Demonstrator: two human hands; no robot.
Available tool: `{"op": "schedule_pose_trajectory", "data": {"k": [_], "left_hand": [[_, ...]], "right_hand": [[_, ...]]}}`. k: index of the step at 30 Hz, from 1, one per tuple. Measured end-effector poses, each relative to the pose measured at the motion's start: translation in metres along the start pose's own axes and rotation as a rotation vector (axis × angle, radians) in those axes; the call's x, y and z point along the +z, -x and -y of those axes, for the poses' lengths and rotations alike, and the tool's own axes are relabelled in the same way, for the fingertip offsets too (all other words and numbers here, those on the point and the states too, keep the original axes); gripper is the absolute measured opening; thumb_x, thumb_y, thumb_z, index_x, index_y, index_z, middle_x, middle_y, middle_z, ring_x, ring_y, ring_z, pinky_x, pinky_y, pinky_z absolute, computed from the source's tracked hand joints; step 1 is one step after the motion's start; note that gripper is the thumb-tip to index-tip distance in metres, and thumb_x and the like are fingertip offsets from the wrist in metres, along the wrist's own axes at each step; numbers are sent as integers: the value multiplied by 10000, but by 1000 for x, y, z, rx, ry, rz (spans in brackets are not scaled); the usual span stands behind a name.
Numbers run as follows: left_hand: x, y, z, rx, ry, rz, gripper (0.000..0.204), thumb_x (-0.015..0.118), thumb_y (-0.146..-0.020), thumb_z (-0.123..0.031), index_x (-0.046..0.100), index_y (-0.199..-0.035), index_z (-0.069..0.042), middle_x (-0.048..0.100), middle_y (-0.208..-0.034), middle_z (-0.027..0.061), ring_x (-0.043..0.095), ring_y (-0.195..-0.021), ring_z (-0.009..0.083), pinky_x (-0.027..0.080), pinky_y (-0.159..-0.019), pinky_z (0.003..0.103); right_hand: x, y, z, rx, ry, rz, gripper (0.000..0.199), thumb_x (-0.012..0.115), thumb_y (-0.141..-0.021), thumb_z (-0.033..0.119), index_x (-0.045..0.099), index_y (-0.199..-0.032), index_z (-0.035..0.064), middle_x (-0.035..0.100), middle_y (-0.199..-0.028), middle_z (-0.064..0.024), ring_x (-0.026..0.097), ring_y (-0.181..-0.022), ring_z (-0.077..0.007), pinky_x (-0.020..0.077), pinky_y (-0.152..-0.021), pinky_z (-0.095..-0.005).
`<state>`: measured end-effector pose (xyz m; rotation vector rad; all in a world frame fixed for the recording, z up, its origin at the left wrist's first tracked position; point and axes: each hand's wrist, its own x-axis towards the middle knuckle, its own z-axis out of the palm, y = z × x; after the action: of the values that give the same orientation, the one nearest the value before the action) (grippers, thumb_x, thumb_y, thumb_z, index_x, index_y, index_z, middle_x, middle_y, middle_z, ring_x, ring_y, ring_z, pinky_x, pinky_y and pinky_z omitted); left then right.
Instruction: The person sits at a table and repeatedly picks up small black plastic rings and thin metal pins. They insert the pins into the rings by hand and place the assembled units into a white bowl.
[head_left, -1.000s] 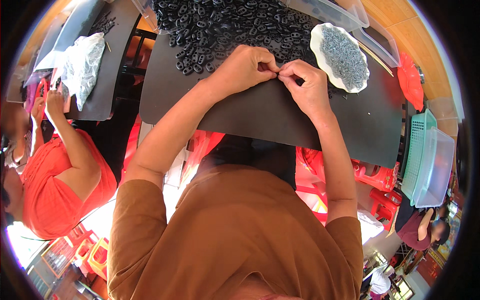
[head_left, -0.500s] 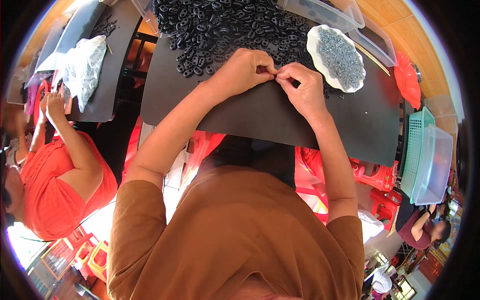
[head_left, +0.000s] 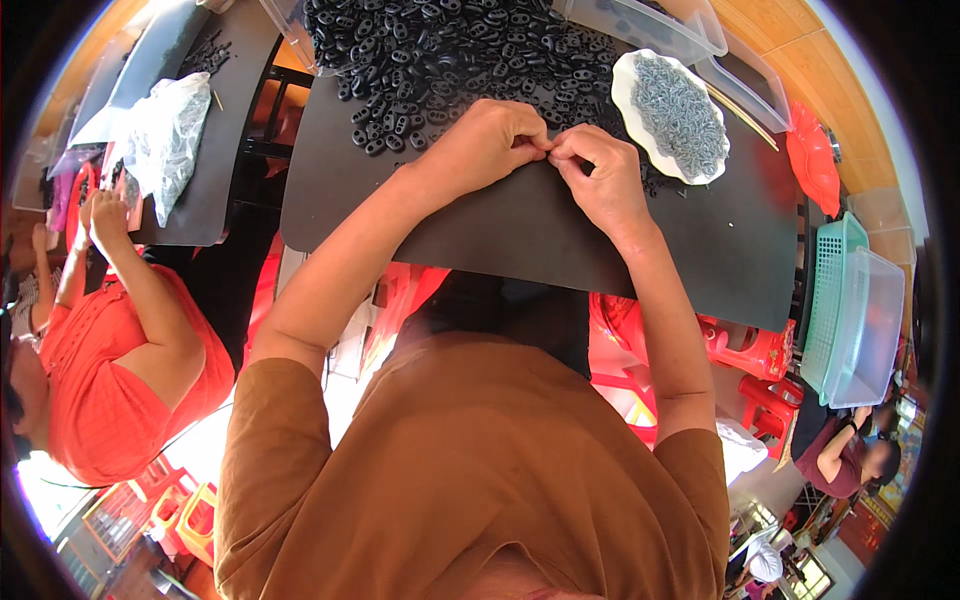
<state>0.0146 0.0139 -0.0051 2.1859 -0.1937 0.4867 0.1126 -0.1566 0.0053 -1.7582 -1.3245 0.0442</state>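
Observation:
My left hand [head_left: 488, 142] and my right hand [head_left: 606, 178] meet above the dark table, fingertip to fingertip. Both are closed in a pinch; whatever sits between them is too small and too covered to name. Just beyond the hands spreads a large heap of small black oval parts with holes [head_left: 440, 62]. Right of the heap stands a white scalloped dish [head_left: 626, 98] filled with small grey screw-like pieces [head_left: 684, 120]; my right hand is the nearer one to it.
The black table [head_left: 480, 238] ends close in front of my body. Clear plastic bins [head_left: 650, 22] stand behind the heap. Thin sticks [head_left: 745, 118] and a red dish [head_left: 812, 160] lie right of the white dish. A green basket [head_left: 832, 300] is farther right. At left, a person in red works by a plastic bag [head_left: 172, 140].
Both my hands stay pinched together at nearly the same spot, with only a slight shift. The person at left has moved their hands a little.

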Motion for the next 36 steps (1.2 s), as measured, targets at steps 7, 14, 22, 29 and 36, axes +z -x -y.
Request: {"op": "schedule_pose_trajectory", "data": {"k": [7,14,22,29,36], "left_hand": [[-8,-1,-4,-137,100,46,110,714,-820,-40,719,-925,-10,699,-831,78,664,-753,156,516,-701,291],[-5,-2,-6,-179,166,-36,112,695,-867,-71,716,-938,14,718,-838,78,669,-742,113,534,-694,261],[-2,-3,-10,-185,151,-27,104,695,-865,-62,713,-942,5,705,-843,79,659,-721,120,524,-669,259],[-1,-1,-10,-147,87,-23,106,699,-859,-60,712,-952,-11,682,-825,70,628,-684,127,506,-649,263],[5,-2,-21,-72,20,-51,100,702,-851,-51,709,-944,-14,673,-834,73,621,-688,154,505,-644,285]], "right_hand": [[-6,-1,6,110,-72,-11,68,689,-767,-52,645,-780,-2,643,-737,-72,646,-645,-160,505,-599,-272],[-66,-40,-19,325,-244,33,142,676,-834,65,683,-972,30,687,-848,-20,631,-775,-86,511,-721,-250],[-141,-144,-88,210,-344,-369,294,673,-890,83,624,-1167,-3,684,-1037,-77,665,-963,-148,526,-850,-277],[-132,-69,-64,263,42,-142,215,692,-836,74,700,-1050,51,719,-896,-62,669,-835,-113,515,-754,-268],[-154,5,-43,365,189,108,151,680,-824,27,700,-970,-7,691,-879,-93,672,-798,-170,519,-766,-284]]}}
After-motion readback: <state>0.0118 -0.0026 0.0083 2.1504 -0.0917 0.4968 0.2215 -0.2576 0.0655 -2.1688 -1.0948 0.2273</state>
